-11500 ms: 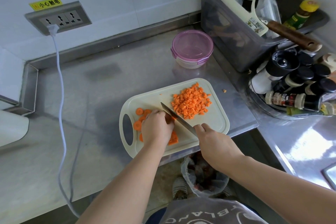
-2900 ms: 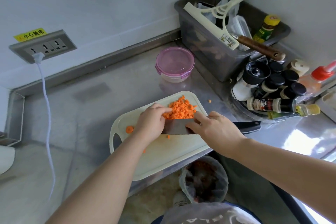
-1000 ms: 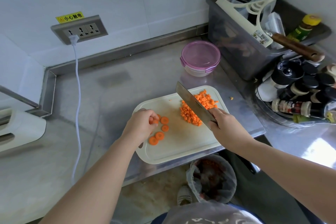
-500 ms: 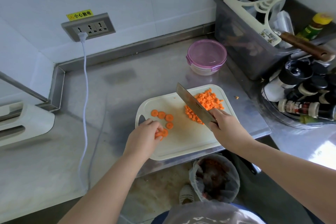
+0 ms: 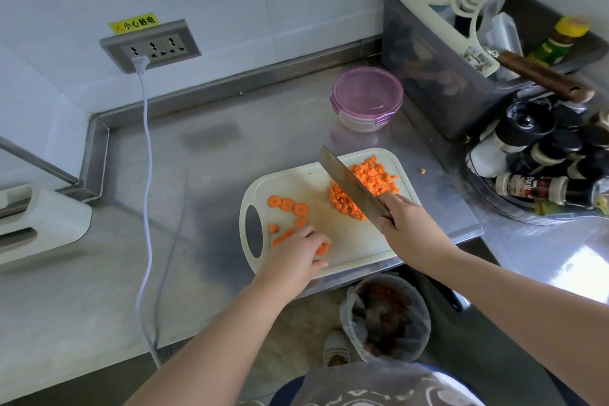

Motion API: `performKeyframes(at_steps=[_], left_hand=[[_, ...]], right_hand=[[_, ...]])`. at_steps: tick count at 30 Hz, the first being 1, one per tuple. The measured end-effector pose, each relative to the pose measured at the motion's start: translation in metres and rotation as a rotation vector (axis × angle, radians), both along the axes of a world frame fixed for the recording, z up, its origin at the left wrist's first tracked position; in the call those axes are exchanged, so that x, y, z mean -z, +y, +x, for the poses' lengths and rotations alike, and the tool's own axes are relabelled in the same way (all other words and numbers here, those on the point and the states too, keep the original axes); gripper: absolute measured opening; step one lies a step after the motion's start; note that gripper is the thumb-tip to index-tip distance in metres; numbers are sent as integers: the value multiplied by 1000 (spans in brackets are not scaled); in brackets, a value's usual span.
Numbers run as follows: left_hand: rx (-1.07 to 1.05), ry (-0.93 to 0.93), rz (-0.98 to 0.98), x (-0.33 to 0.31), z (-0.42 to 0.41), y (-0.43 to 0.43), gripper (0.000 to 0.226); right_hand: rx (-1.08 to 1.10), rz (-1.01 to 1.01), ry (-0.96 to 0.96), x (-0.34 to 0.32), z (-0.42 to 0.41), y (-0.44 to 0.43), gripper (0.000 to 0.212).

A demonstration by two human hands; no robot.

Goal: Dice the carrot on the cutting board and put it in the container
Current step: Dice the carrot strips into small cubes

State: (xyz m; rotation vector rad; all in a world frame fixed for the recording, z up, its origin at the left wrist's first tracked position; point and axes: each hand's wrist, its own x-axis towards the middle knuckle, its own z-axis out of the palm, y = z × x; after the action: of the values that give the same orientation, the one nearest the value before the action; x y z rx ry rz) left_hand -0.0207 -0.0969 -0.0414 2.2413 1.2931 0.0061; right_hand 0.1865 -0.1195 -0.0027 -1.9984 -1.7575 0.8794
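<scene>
A white cutting board [image 5: 346,242] lies on the steel counter. A pile of diced carrot [image 5: 372,180] sits at its far right. Several round carrot slices [image 5: 287,204] lie near its handle hole on the left. My left hand [image 5: 295,257] rests at the board's near left edge, its fingers curled around a carrot slice [image 5: 322,249]. My right hand [image 5: 407,227] grips a cleaver [image 5: 351,189], whose blade is raised and tilted over the dice pile. A round container with a pink lid [image 5: 367,99] stands shut behind the board.
A grey bin [image 5: 438,76] of utensils and a tray of spice bottles [image 5: 543,161] crowd the right. A white cord [image 5: 146,175] runs from the wall socket down over the counter's front edge. A lined trash bin [image 5: 385,316] stands below the counter edge. One carrot bit [image 5: 421,170] lies off the board.
Earlier the cleaver pushed the dice to the board's far right. In the last second my left hand moved toward the near edge, gathering slices; the cleaver stayed raised.
</scene>
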Motion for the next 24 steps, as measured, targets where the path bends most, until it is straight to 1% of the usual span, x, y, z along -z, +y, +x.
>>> performKeyframes(at_steps=[1, 3, 5, 6, 8, 9, 12, 14, 18, 20, 22, 24], left_hand=[[-73, -35, 6, -1, -4, 1, 30], [-302, -79, 49, -2, -16, 4, 30], [-498, -68, 42, 0, -31, 7, 35], [-541, -39, 9, 1, -36, 8, 38], [-555, 2, -45, 5, -39, 7, 39], [-561, 6, -45, 6, -38, 7, 36], [-591, 11, -3, 5, -34, 7, 24], [-576, 35, 8, 5, -33, 7, 21], [-544, 97, 25, -1, -35, 5, 24], [-540, 118, 86, -7, -37, 5, 26], [-491, 154, 174, -14, -33, 5, 31], [-388, 140, 196, -19, -22, 6, 34]], right_hand=[[-6, -3, 3, 0, 0, 0, 13], [-12, -3, 9, 1, -1, 0, 13], [-13, 2, 16, 1, -2, 0, 13], [-15, 1, 20, 0, -2, 0, 13], [-20, -5, 26, 0, -2, 0, 10], [-22, -6, 28, -1, -2, 1, 11], [-23, -6, 28, 0, -2, 2, 10], [-19, -3, 28, 0, -1, 3, 10], [-19, 2, 30, 1, -1, 2, 9], [-13, 0, 38, 2, -1, 3, 10], [-6, -2, 44, 3, 0, 4, 11], [2, 0, 47, 3, 0, 5, 13]])
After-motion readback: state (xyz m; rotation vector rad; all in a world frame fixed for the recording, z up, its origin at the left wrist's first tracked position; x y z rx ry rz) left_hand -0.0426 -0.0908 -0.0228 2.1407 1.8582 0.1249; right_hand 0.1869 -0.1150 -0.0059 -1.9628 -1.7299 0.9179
